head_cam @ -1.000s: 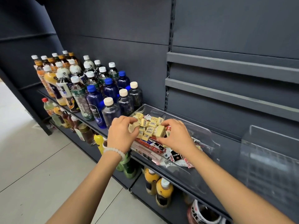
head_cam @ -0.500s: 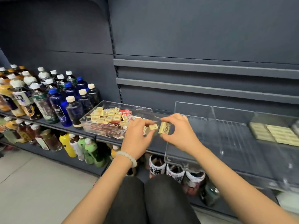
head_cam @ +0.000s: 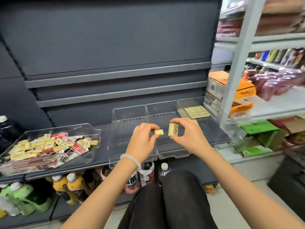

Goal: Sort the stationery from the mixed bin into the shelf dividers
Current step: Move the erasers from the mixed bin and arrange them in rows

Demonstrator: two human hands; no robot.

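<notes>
Currently both hands are hovering over the clear shelf dividers [head_cam: 132,116], each pinching a small yellow eraser. Left hand [head_cam: 142,142] is curling its fingers and gripping a flat-lying eraser [head_cam: 159,132] between thumb and fingertips, fingers nearly closed around it. Right hand [head_cam: 189,138] is holding a second eraser [head_cam: 173,129] upright on its end, thumb under it and index finger on top, other fingers loosely curled. The two erasers are sitting just beside each other, apart, not touching. Both are hanging above the boundary area between the left and middle divider compartments; cannot tell exactly which compartment each is over. A white bead bracelet [head_cam: 131,160] is sitting on the left wrist.

Mixed bin [head_cam: 92,128] is lying to the left on the same dark shelf [head_cam: 214,129], well apart from the hands, holding a heap of yellow erasers [head_cam: 41,144] over red and black-and-white packets [head_cam: 76,147]. Far-right divider compartment is holding sorted erasers [head_cam: 196,111] laid flat in neat rows. Bottled drinks [head_cam: 72,184] are standing on the lower shelf. Person's dark-trousered knees [head_cam: 165,195] are showing at the bottom, between the forearms. White rack [head_cam: 234,63] with blurred goods is standing at right.
</notes>
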